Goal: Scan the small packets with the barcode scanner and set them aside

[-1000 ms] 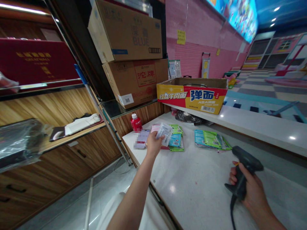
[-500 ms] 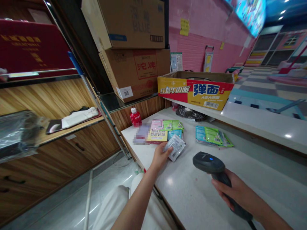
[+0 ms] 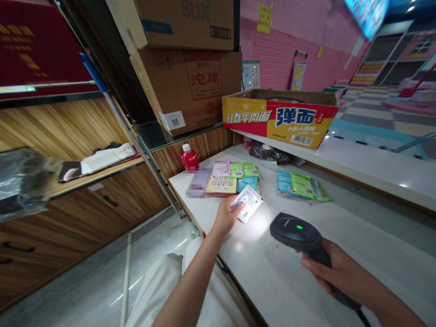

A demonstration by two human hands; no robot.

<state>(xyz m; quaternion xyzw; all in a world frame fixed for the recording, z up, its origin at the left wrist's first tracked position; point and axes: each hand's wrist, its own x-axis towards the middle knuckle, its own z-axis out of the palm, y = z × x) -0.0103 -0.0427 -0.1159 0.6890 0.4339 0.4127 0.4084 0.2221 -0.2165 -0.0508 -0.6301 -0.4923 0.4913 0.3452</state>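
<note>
My left hand (image 3: 225,217) grips a small clear packet (image 3: 249,203) with printed labelling, held just above the white counter (image 3: 272,272). My right hand (image 3: 340,272) is wrapped round the handle of a black barcode scanner (image 3: 295,232). A green light shows on the scanner's top. Its head points at the packet, and a bright patch of light falls on the packet and the counter under it. The scanner sits a short way right of the packet, not touching it.
Flat sachets lie in two piles, one (image 3: 235,177) behind the packet and one (image 3: 299,186) further right. A red bottle (image 3: 189,159) stands at the counter's back corner. A yellow and red carton (image 3: 282,118) rests on the raised ledge. Brown boxes (image 3: 190,86) stack at the left.
My left hand drew the packet back from the pile toward me. My right hand swung the scanner left and aimed it at the packet; its light went from blue to green and now lights the packet.
</note>
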